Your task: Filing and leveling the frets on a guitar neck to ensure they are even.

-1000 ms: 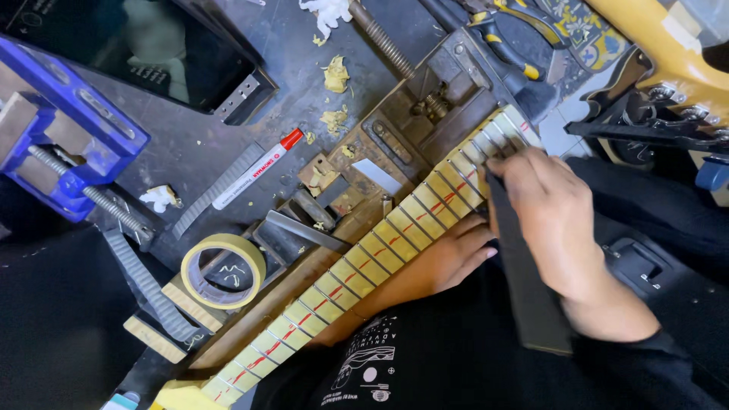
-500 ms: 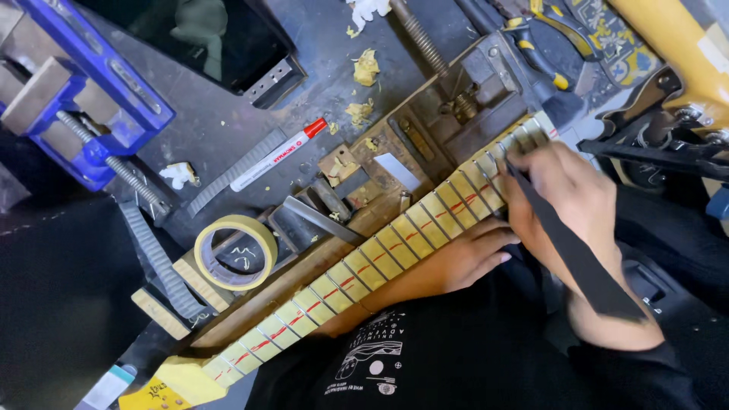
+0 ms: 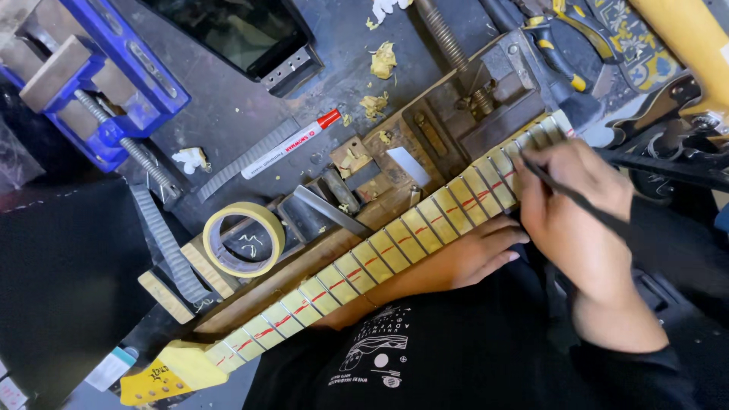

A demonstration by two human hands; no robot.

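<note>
A guitar neck (image 3: 364, 262) lies diagonally on the bench, its frets marked red and the wood between them covered with pale tape. Its yellow headstock (image 3: 163, 372) points to the lower left. My right hand (image 3: 577, 220) is closed on a thin dark tool (image 3: 600, 216) whose tip rests on the frets near the neck's upper right end. My left hand (image 3: 463, 258) presses against the near edge of the neck, fingers stretched along it. A worn metal bench vise (image 3: 486, 99) sits just behind the neck.
A roll of masking tape (image 3: 243, 239) and a red-capped marker (image 3: 292, 143) lie behind the neck. A blue vise (image 3: 99, 83) stands at the far left, a dark tray (image 3: 228, 30) at the top, pliers (image 3: 554, 38) and a yellow guitar body (image 3: 683, 38) at the top right.
My right hand has stayed at the upper frets while the dark tool in it has turned, showing now as a thin edge. My left hand keeps its hold on the neck.
</note>
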